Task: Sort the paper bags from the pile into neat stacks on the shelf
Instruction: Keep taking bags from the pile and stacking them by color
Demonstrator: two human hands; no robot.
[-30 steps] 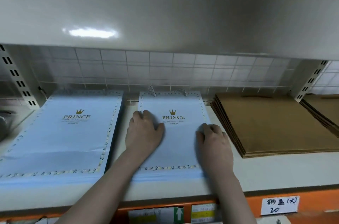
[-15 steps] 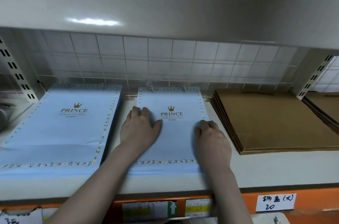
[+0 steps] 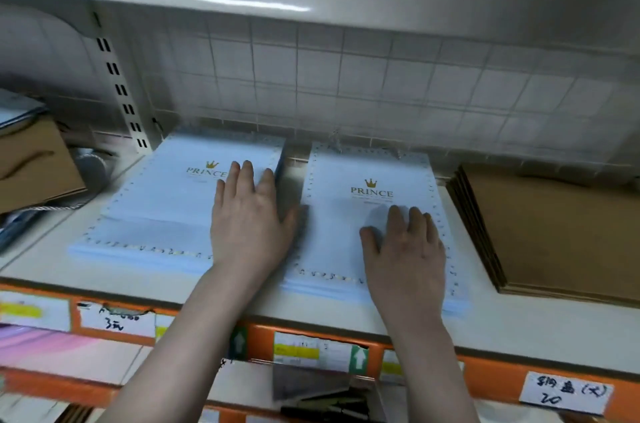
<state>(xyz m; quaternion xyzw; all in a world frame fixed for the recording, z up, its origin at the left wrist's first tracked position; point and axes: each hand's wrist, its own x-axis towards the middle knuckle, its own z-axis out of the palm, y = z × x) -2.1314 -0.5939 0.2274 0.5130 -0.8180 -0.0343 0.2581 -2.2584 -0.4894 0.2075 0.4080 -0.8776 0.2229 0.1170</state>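
Two stacks of light blue "PRINCE" paper bags lie flat on the white shelf (image 3: 485,322). My left hand (image 3: 251,218) lies palm down with straight fingers on the right part of the left blue stack (image 3: 166,211), its thumb side at the gap between the stacks. My right hand (image 3: 405,246) rests flat on the lower right of the right blue stack (image 3: 349,225). A stack of brown paper bags (image 3: 554,235) lies to the right, a small gap away.
A tiled wall and the upper shelf close in the space above. A slotted upright (image 3: 117,90) stands at back left, with a cardboard box (image 3: 31,166) beyond it. The orange shelf edge (image 3: 259,336) carries paper labels (image 3: 564,393).
My left hand moved from the right blue stack onto the left one. My right hand slid from that stack's right edge onto its top. The view swung left.
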